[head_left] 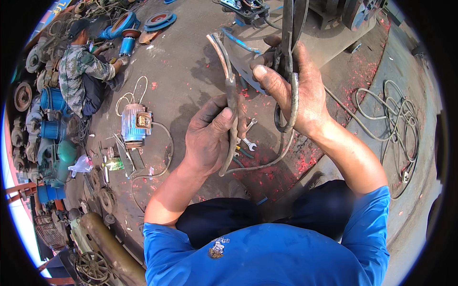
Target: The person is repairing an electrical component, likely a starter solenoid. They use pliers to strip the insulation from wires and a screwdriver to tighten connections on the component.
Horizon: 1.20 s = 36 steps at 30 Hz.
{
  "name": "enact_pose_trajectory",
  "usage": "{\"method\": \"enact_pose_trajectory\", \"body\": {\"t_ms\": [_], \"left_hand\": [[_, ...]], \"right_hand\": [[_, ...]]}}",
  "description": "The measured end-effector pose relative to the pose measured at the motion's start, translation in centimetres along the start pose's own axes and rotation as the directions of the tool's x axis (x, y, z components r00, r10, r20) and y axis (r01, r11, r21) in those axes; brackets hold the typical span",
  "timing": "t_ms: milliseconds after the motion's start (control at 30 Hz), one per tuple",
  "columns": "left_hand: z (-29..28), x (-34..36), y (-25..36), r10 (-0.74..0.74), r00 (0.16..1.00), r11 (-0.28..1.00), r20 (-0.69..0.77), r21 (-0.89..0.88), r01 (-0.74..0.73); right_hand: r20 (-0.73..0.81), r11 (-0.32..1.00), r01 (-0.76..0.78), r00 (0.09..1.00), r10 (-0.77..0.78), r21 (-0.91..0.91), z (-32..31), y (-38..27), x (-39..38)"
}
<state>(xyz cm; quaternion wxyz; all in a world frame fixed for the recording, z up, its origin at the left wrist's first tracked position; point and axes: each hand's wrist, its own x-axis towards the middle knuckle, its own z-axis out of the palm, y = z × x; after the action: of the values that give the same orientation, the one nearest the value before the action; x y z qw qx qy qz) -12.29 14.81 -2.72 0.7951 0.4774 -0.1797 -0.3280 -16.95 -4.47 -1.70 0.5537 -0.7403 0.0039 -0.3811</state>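
My left hand [207,138] is closed round a grey-black cable [230,102], held upright, whose split upper end shows pale inner wires with coppery tones. My right hand [307,100], higher and to the right, grips a looped dark cable [293,100], together with long dark pieces rising out of the top of view that I cannot make out clearly. Open-ended wrenches [249,143] lie on the ground behind my left hand. Left of that hand, a blue electric motor [131,119] with an open terminal box and trailing leads sits on the ground.
A crouching person [81,81] in camouflage works at the upper left among motors and pumps [52,128]. A coiled cable [396,119] lies on the right. Machinery [353,12] and a dark device [243,12] stand at the back. An olive cylinder [107,243] lies lower left.
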Motion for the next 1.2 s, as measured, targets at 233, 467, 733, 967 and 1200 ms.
{"method": "enact_pose_trajectory", "body": {"t_ms": [233,467,733,967,1200], "left_hand": [[-1.4,1.3,1.8,0.163,0.978,0.963,-0.127,-0.197,-0.186],[-0.3,1.1,1.9,0.19,0.961,0.924,-0.199,-0.293,-0.244],[0.5,0.9,1.7,0.239,0.948,0.926,-0.21,-0.244,-0.288],[-0.4,1.1,0.9,0.25,0.956,0.927,-0.151,-0.247,-0.281],[-1.1,1.5,0.6,0.261,0.958,0.932,-0.119,-0.226,-0.282]], "right_hand": [[0.371,0.985,-0.09,0.918,0.139,-0.146,3.0,-0.8,-3.0],[0.361,0.931,0.07,0.93,0.069,-0.358,4.4,-1.0,-3.5],[0.304,0.906,0.059,0.95,0.078,-0.419,4.3,-1.0,-3.8],[0.31,0.892,0.105,0.95,0.042,-0.441,4.3,-1.1,-3.7],[0.339,0.888,0.104,0.939,0.061,-0.448,4.3,-0.1,-3.7]]}}
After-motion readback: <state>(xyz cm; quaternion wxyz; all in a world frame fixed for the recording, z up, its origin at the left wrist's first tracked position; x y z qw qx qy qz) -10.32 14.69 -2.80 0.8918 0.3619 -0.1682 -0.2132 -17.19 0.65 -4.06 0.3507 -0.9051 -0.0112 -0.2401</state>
